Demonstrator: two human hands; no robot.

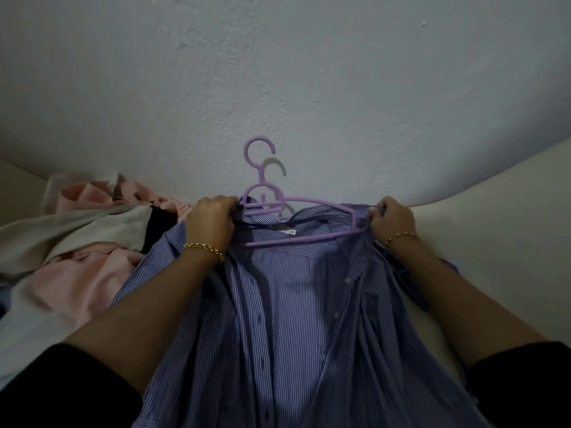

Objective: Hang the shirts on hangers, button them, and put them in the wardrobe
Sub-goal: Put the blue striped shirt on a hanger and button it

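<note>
A blue-and-white striped shirt (278, 319) lies open on the bed in front of me, collar toward the wall. A purple plastic hanger (296, 217) sits in its neck opening, hook pointing up against the wall. My left hand (213, 220) grips the shirt's left collar and shoulder at the hanger's left end. My right hand (392, 219) grips the shirt's right shoulder over the hanger's right end. The front placket hangs unbuttoned, with buttons visible down the right side.
A pile of other clothes (92, 242), pink, beige and black, lies at the left on the bed. A white wall (278, 72) stands straight ahead. The pale mattress (494, 211) shows at the right, with another purple-blue piece (411, 285) under my right forearm.
</note>
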